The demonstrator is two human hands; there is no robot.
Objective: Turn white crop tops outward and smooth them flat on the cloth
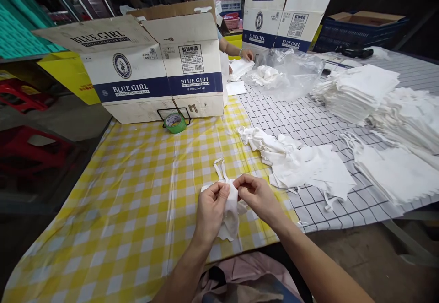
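Note:
Close to the table's front edge, my left hand [213, 207] pinches a small white cloth drawstring bag [230, 223] between thumb and fingers. My right hand [255, 197] grips the same bag's upper edge from the other side, its fingertips drawn together. Two white cord loops stick up from the bag beyond my fingers. Part of the bag is covered by my hands. To the right of my hands lies a loose heap of similar white bags [308, 165], some with cords trailing out.
Neat stacks of white bags [363, 83] stand at the right. An open beer carton [192, 83] rises at the back left, with green tape [175, 123] before it. Clear plastic [291, 74] lies near another carton [264, 19]. A co-worker's hand [247, 55] shows behind the nearer carton.

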